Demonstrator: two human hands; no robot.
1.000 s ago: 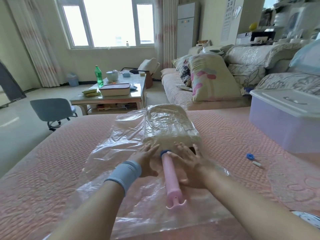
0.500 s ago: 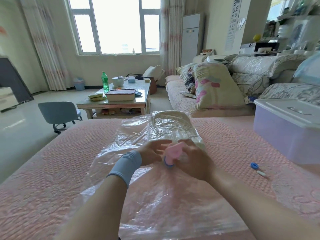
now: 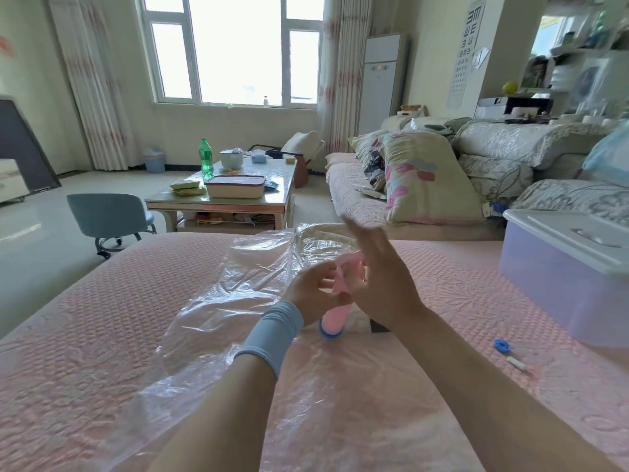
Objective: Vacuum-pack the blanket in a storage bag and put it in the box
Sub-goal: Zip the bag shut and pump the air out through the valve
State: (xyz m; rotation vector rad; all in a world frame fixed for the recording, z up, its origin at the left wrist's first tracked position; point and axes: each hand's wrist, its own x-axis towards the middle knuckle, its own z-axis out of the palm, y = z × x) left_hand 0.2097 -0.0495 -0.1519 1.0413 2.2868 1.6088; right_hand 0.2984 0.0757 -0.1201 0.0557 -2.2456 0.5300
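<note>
The blanket (image 3: 318,245) is being held inside the clear storage bag (image 3: 211,335). It is showing only as a pale bulge at the bag's far end, mostly hidden behind the hands.

Nearest the camera, the bag's loose, crinkled plastic is being left spread over the pink quilted cover (image 3: 85,335). Just beyond, a pink hand pump (image 3: 335,313) is being stood nearly upright, its blue base touching the bag. The pump is being gripped by the left hand (image 3: 311,291), with the fingers curled round its upper part and a grey-blue wristband (image 3: 272,335) being worn at the wrist. The right hand (image 3: 384,291) is being held just beside the pump, fingers straight and spread. Whether its thumb is touching the pump cannot be told.

To the right, a small blue cap (image 3: 502,345) and a white piece (image 3: 516,363) are being left on the cover, apart from the bag. Farther right, the lavender box (image 3: 551,291) is being kept closed under its white lid (image 3: 558,229).

Judged from this, the bagging is done and the air removal is only being started, since the plastic is looking slack rather than drawn tight. Pumping, capping the valve, opening the box and placing the pack inside are all being left to do.
</note>
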